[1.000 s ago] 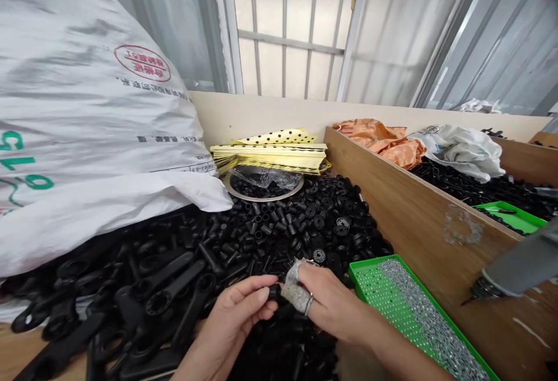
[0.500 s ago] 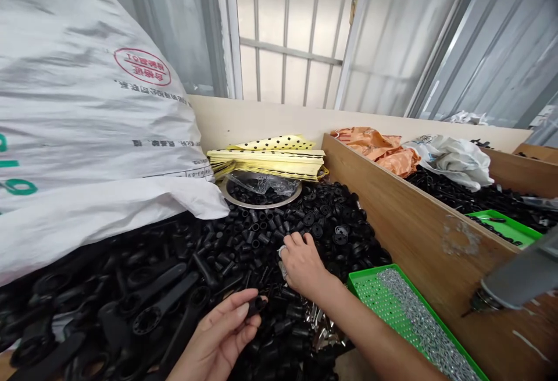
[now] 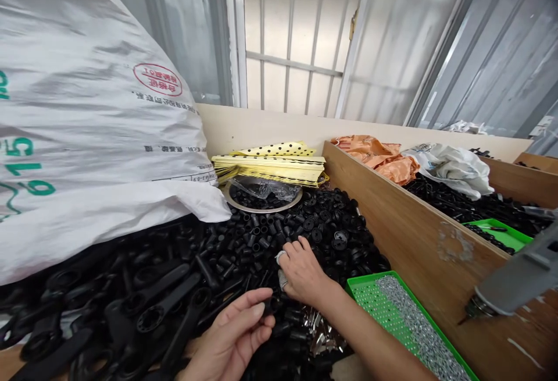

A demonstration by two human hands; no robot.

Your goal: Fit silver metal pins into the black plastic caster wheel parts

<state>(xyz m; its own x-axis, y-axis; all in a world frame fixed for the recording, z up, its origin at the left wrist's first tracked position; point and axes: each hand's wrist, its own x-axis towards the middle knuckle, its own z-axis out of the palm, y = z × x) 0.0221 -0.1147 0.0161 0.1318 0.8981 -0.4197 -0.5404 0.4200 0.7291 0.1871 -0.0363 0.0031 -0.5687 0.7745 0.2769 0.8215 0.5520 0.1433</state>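
**Left hand pinches a small black part over a heap of black plastic pieces.**

The left hand (image 3: pixel 229 330) has its fingers curled closely around the small black part (image 3: pixel 267 305), held up clear of the heap, perhaps for a closer look. The right hand (image 3: pixel 303 273), its fingers wrapped in a grey strip (image 3: pixel 282 279), presses down into the black plastic sleeves (image 3: pixel 250 241); whether it has hold of anything cannot be told. Black plastic handles (image 3: pixel 165 305) lie to the left. A green tray (image 3: pixel 370 278) of screws (image 3: pixel 418 328) sits just beside the right hand, seemingly placed for easy reach, against a wooden divider (image 3: pixel 392 212). Beyond lies a steel bowl (image 3: pixel 261 209), and a white sack (image 3: pixel 87 113) slumps alongside.
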